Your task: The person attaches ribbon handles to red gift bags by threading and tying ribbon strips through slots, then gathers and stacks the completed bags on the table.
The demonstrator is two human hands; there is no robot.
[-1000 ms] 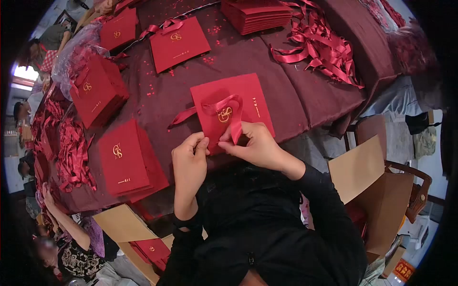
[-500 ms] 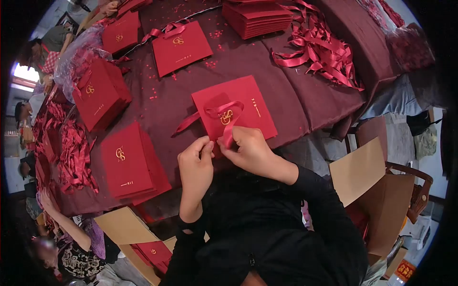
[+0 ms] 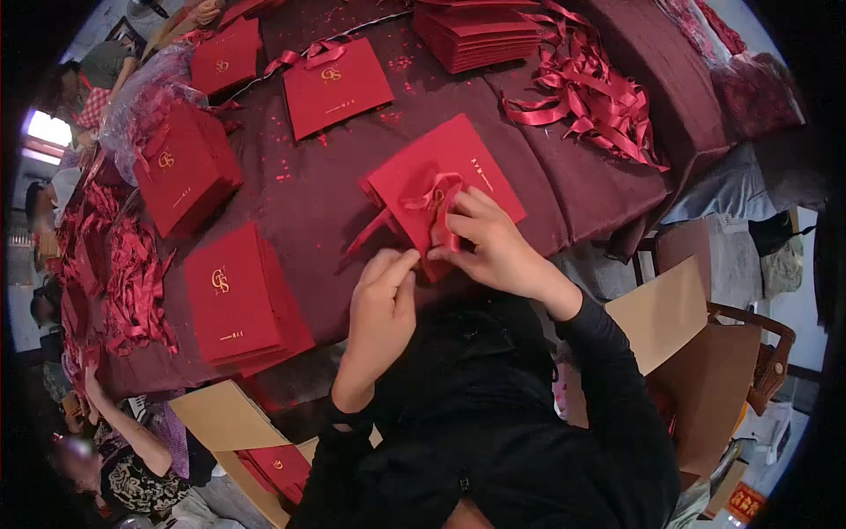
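A red paper gift bag (image 3: 471, 163) with gold print lies turned at an angle in front of me, near the table's edge. A glossy red ribbon (image 3: 438, 196) runs over its front, and one tail of it sticks out to the left. My right hand (image 3: 493, 242) pinches this ribbon against the lower part of the bag. My left hand (image 3: 385, 295) has its thumb and fingers closed at the bag's near edge; what lies between the fingertips is too small to make out.
Flat red bags (image 3: 233, 295) lie stacked at left, with a ribbon pile (image 3: 137, 291) beyond them. More ribbons (image 3: 599, 101) lie at right. A finished-looking bag (image 3: 339, 88) rests further back. Open cardboard boxes (image 3: 656, 309) stand at the near edge. A co-worker's arm (image 3: 132, 419) reaches in at left.
The bag has turned and shifted slightly up and right. My right hand has moved right with the ribbon bunched closer to the bag's front. My left hand has moved a little right.
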